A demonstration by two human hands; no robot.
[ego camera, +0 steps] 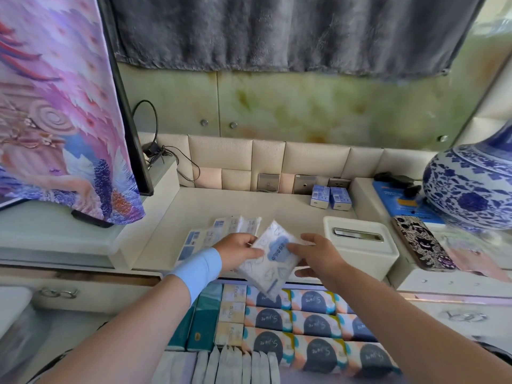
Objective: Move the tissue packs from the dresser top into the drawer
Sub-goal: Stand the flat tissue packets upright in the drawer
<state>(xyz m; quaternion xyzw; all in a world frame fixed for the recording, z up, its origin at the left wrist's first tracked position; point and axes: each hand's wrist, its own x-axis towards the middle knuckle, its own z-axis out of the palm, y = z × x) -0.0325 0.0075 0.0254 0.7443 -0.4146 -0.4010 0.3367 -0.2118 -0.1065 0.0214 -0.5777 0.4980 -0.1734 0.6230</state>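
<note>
Though its lower corner blurred, a crinkly white tissue pack (273, 257) sat pinched between left hand (238, 254) and right hand (318, 254), the packed drawer (288, 328) below them.

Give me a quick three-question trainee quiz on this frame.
1. True or false: the held tissue pack is gripped by both the left hand and the right hand.
2. What stands right of the packs on the dresser: A) tissue box B) a kettle C) a lamp?
3. Fill in: the open drawer below looks nearly ____.

Key: 1 true; 2 A; 3 full.
</note>
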